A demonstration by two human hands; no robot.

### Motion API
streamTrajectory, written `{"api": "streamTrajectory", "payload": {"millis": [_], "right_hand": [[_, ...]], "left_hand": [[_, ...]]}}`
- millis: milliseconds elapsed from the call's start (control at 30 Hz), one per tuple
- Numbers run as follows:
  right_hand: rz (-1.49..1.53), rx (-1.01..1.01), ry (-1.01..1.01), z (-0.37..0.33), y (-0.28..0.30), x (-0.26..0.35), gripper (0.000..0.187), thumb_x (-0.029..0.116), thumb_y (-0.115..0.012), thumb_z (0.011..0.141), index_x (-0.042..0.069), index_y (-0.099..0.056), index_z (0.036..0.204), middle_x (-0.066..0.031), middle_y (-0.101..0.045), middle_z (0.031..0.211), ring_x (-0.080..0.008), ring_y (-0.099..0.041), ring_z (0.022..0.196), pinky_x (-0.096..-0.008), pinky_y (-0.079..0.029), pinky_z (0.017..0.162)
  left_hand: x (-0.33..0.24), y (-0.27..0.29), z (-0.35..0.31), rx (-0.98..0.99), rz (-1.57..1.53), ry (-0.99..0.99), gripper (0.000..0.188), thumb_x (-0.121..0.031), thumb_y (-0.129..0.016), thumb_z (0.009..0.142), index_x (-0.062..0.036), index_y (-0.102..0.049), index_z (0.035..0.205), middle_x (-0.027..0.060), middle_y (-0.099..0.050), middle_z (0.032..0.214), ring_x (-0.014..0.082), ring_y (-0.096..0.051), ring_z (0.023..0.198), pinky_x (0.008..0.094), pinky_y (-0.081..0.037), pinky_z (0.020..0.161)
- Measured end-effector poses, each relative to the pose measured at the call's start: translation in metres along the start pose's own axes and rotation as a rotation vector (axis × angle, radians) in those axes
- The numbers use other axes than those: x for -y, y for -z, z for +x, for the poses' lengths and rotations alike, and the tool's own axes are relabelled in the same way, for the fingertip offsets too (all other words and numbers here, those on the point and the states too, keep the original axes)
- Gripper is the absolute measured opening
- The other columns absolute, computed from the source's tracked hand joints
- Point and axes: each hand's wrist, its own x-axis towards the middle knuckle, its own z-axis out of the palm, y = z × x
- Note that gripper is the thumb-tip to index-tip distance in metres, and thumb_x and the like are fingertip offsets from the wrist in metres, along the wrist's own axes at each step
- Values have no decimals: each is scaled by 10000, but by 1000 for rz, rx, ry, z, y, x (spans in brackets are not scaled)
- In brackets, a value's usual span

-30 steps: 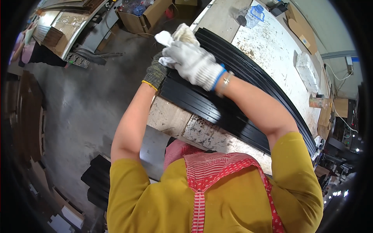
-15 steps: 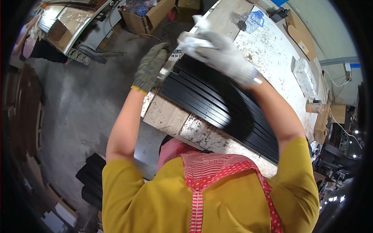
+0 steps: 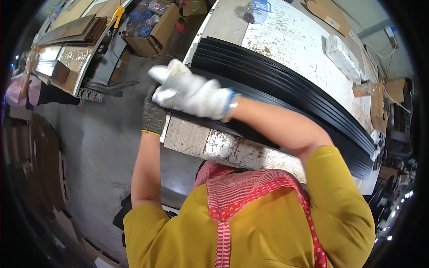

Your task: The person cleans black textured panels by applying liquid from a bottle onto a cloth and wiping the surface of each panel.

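Note:
Long black slats [image 3: 268,73] lie side by side across the workbench [image 3: 290,38], running from the upper left to the lower right. My right hand [image 3: 196,96], in a white glove, is closed around a crumpled white cloth [image 3: 174,69] at the slats' left end. Motion blurs its fingers a little. Just below and beside it is my left hand [image 3: 154,118] in a dark grey-green knit glove, at the bench's left edge. Its fingers are largely covered by the right hand, so their grip is hidden.
A clear plastic bottle [image 3: 259,11] and a white wrapped block [image 3: 342,56] stand on the bench, with a jar [image 3: 364,89] near its right side. Beyond the floor at left are a cardboard box [image 3: 163,31] of bottles and another bench with stacked boards [image 3: 71,31]. A person [image 3: 27,91] is at far left.
My right hand with the cloth has swept left and toward me, from above the slats to their left end, meeting my left hand. The view has shifted, showing more of the slats.

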Motion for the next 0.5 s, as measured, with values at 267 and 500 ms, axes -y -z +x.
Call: {"api": "streamTrajectory", "payload": {"millis": [267, 500], "right_hand": [[456, -81, -686, -160, 137, -15, 285, 29, -532, 966, 6, -508, 1249, -69, -609, 1034, -131, -640, 942, -197, -558, 792], [-646, -293, 352, -65, -22, -102, 200, 145, -525, 905, -21, -605, 826, -156, -583, 618, -232, -555, 447, -404, -496, 431]], "left_hand": [[-51, -44, -12, -19, 481, -238, 282, -169, -538, 1008, -28, -625, 1235, 77, -645, 1160, 156, -621, 1030, 285, -506, 888], [-19, -36, 9, 102, 543, -220, 303, -153, -457, 1024, 19, -660, 1169, 176, -600, 1240, 277, -600, 1126, 387, -513, 935]]}}
